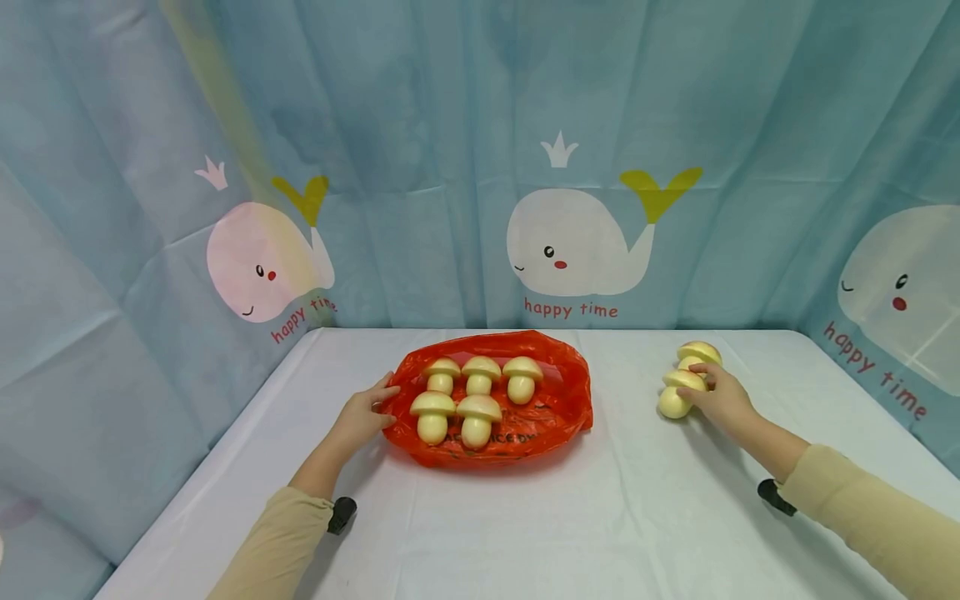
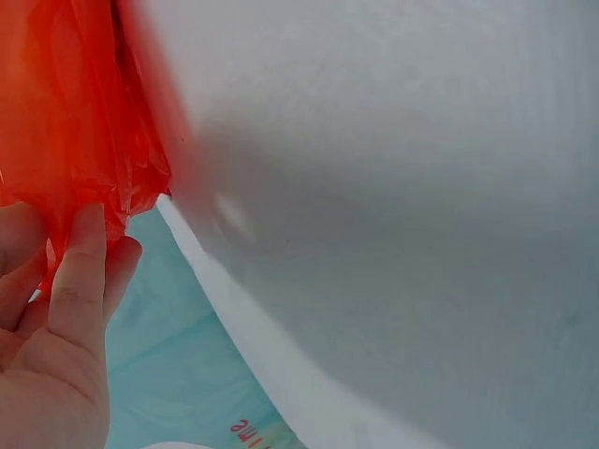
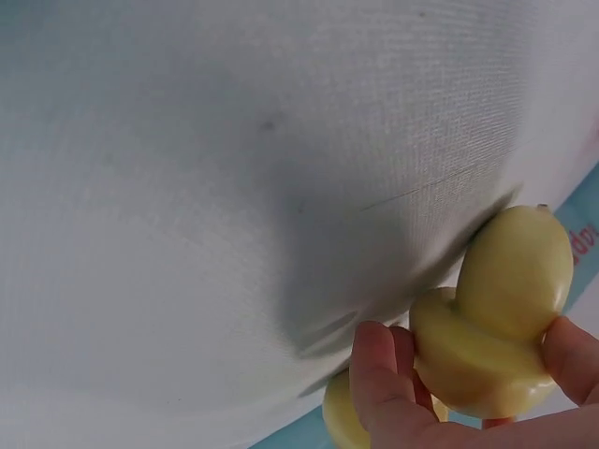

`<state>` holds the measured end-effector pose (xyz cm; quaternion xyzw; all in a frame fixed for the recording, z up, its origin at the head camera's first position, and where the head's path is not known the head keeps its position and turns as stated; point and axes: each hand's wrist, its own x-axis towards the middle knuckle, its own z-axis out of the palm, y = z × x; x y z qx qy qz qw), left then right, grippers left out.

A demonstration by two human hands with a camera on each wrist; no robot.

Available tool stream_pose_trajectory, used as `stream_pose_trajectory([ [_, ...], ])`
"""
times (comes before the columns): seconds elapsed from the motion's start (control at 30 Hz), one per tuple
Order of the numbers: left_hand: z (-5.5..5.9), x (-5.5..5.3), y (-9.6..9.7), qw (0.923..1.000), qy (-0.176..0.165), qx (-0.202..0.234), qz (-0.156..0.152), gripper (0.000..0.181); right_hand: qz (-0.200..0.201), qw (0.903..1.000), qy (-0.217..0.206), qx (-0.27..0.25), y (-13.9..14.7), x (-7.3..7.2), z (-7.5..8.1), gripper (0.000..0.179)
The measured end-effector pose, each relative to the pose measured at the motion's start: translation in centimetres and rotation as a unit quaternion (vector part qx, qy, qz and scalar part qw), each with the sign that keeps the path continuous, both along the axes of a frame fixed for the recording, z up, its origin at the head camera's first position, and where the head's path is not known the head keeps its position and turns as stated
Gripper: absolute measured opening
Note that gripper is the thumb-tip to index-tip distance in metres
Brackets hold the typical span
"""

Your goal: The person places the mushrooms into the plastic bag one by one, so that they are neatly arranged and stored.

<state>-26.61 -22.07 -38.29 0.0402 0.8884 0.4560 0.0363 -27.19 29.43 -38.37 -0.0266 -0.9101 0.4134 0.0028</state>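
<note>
My left hand [image 1: 365,417] is at the left edge of a red plastic bag [image 1: 551,425]. In the left wrist view the fingers [image 2: 80,281] and thumb pinch the bag's crinkled rim [image 2: 89,159]. Several pale yellow mushrooms [image 1: 480,421] lie on the opened bag in two rows, stems toward me. On the right, my right hand [image 1: 723,398] holds another mushroom [image 1: 675,402] by its cap, thumb on one side and fingers on the other. A second mushroom [image 1: 697,352] lies just behind it, partly hidden by the hand. Whether the held mushroom touches the table cannot be told.
A white cloth covers the table [image 1: 622,517]. Behind it and at both sides hangs a light blue curtain [image 1: 420,250] printed with whales. A dark wrist camera [image 1: 342,515] sits under the left sleeve, and another [image 1: 776,497] under the right.
</note>
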Motion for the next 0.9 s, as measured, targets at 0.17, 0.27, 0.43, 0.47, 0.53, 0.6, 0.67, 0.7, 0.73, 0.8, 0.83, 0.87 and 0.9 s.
stream_pose_trajectory([
  [0.17,0.0,0.0,0.0,1.0,-0.003,0.002,0.002,0.052,-0.003,0.9998,-0.007,-0.018,-0.1,0.1,0.0,0.058],
  [0.27,0.0,0.0,0.1,1.0,-0.002,0.002,0.003,0.051,-0.004,0.9996,-0.009,-0.027,-0.3,0.3,0.3,0.059],
  [0.43,0.0,-0.1,0.0,1.0,-0.002,0.003,0.001,0.052,0.001,0.9992,-0.012,-0.039,-0.9,0.6,1.2,0.061],
  [0.47,0.0,-0.1,0.0,1.0,-0.002,0.004,0.001,0.052,0.002,0.999,-0.014,-0.043,-1.1,0.8,1.4,0.062],
  [0.53,0.0,-0.2,0.0,1.0,-0.001,0.003,0.0,0.052,0.006,0.9987,-0.017,-0.047,-1.4,1.0,1.9,0.064],
  [0.6,-0.1,-0.3,0.0,1.0,-0.001,0.005,0.0,0.052,0.01,0.9985,-0.013,-0.051,-1.7,1.3,2.3,0.064],
  [0.67,-0.1,-0.3,-0.1,1.0,0.0,0.005,0.0,0.052,0.015,0.9986,-0.006,-0.051,-2.0,1.6,2.8,0.064],
  [0.7,-0.2,-0.3,-0.1,1.0,-0.001,0.005,0.0,0.052,0.018,0.9986,-0.003,-0.05,-2.2,1.8,3.0,0.064],
  [0.73,-0.2,-0.4,-0.2,1.0,-0.003,0.006,0.002,0.052,0.02,0.9985,0.0,-0.05,-2.4,2.0,3.2,0.064],
  [0.8,-0.2,-0.3,-0.2,1.0,-0.003,0.006,0.002,0.052,0.025,0.9984,0.004,-0.049,-2.8,2.3,3.6,0.065],
  [0.83,-0.2,-0.3,-0.2,1.0,-0.003,0.005,0.002,0.052,0.029,0.9984,0.005,-0.049,-3.0,2.5,3.8,0.066],
  [0.87,-0.3,-0.3,-0.2,1.0,-0.003,0.005,0.002,0.052,0.032,0.9982,0.007,-0.05,-3.2,2.6,4.0,0.066],
  [0.9,-0.2,-0.3,-0.2,1.0,-0.001,0.003,0.0,0.052,0.036,0.998,0.009,-0.052,-3.4,2.8,4.1,0.066],
])
